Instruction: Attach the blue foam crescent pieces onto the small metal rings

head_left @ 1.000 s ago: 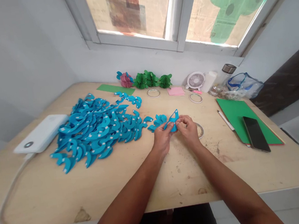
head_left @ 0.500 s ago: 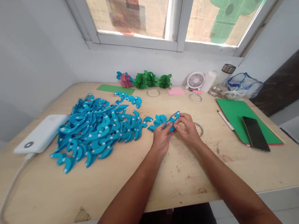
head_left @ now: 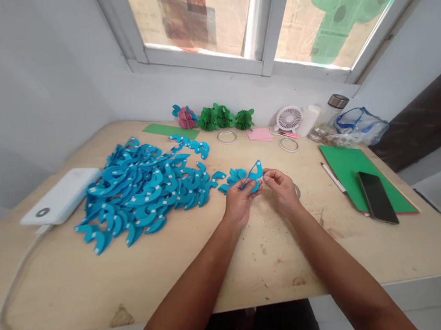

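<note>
Pinching a blue paper piece (head_left: 256, 170) above mid-tabletop (head_left: 263, 276), the left hand (head_left: 238, 203) has its grip closed! Right hand (head_left: 283, 192) hovers fingertips at its edge; can't tell if they're gripping. Beside it, a small blue cluster (head_left: 234, 176); toward the left edge, a big blue pile (head_left: 140, 189); green paper shapes (head_left: 223, 116) line the back edge.

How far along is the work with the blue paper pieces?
Looks done: white squares on many pieces in the big blue pile. In hand: one blue piece, held by the left hand, with the right hand at or near its edge. Apparently left: the pile's loose pieces, count unclear. Can't tell whether the small blue cluster is finished.
</note>
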Demonstrator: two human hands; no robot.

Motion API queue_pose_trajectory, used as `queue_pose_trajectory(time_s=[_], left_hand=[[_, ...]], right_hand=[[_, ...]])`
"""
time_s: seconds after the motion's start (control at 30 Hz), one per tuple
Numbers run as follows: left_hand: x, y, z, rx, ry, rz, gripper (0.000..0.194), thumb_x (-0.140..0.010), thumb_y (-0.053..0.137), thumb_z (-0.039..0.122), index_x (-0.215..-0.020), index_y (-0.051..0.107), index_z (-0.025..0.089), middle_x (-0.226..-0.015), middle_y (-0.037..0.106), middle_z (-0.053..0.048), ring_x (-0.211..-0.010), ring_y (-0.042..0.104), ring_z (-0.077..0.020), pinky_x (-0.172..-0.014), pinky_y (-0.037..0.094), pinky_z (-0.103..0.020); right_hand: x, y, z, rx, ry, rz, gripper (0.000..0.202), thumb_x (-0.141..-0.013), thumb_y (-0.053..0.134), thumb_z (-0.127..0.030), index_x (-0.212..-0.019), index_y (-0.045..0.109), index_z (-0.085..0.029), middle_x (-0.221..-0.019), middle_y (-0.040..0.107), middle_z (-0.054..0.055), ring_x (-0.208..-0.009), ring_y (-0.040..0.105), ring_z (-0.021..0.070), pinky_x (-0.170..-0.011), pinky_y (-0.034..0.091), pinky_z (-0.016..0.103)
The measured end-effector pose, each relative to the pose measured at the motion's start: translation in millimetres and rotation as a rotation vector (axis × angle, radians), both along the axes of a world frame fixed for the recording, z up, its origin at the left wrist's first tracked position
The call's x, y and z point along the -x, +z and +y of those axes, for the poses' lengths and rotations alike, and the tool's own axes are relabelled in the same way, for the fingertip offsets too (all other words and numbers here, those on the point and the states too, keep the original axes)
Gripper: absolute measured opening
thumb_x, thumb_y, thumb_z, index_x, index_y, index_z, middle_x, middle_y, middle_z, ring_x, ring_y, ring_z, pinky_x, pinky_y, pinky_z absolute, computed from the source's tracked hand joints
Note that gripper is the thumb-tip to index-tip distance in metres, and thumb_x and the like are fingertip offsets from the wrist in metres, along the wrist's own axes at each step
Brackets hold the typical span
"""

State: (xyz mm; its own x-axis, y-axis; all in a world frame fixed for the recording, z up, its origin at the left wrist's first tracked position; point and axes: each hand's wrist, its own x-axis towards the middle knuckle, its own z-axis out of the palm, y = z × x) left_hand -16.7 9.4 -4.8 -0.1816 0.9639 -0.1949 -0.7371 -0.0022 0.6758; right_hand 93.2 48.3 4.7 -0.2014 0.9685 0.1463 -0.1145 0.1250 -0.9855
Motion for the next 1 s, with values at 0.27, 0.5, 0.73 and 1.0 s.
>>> queue_pose_trajectory(time_s=[0.27,0.5,0.73,1.0], left_hand=[[-1,-1.3,0,0.012,0.033,-0.029,0.023,-0.053,0.079,0.017,-0.07,0.064,0.012,-0.069,0.063,-0.001,-0.065,0.06,-0.0107,-0.069,0.049,-0.026],[-3,-1.2,-1,0.011,0.041,-0.072,0.021,-0.053,0.08,0.015,-0.066,0.064,0.011,-0.068,0.061,0.0,-0.067,0.059,-0.0098,-0.071,0.05,-0.026],[-4,2.4,-3,0.003,0.01,-0.139,0.019,-0.054,0.079,0.012,-0.065,0.064,0.012,-0.07,0.062,0.0,-0.068,0.058,-0.0089,-0.077,0.05,-0.028],[-3,1.8,-2,-0.002,-0.009,-0.183,0.02,-0.054,0.078,0.011,-0.066,0.063,0.013,-0.07,0.063,0.001,-0.066,0.059,-0.0088,-0.077,0.05,-0.029]], right_hand=[[4,-0.8,-2,0.039,-0.011,-0.036,0.015,-0.067,0.065,-0.033,-0.067,0.059,-0.019,-0.086,0.065,0.003,-0.07,0.058,0.0146,-0.067,0.046,0.028],[7,-2.7,-5,0.075,-0.033,-0.029,0.018,-0.066,0.065,-0.035,-0.071,0.059,-0.019,-0.071,0.064,0.001,-0.061,0.056,0.0136,-0.058,0.046,0.027],[9,-11.4,-3,0.092,-0.086,-0.015,0.017,-0.066,0.064,-0.033,-0.073,0.059,-0.019,-0.067,0.06,-0.001,-0.058,0.054,0.0122,-0.056,0.045,0.025],[10,-9.3,-3,0.048,-0.099,-0.048,0.017,-0.066,0.063,-0.034,-0.073,0.059,-0.019,-0.077,0.064,0.001,-0.062,0.057,0.0134,-0.058,0.047,0.026]])
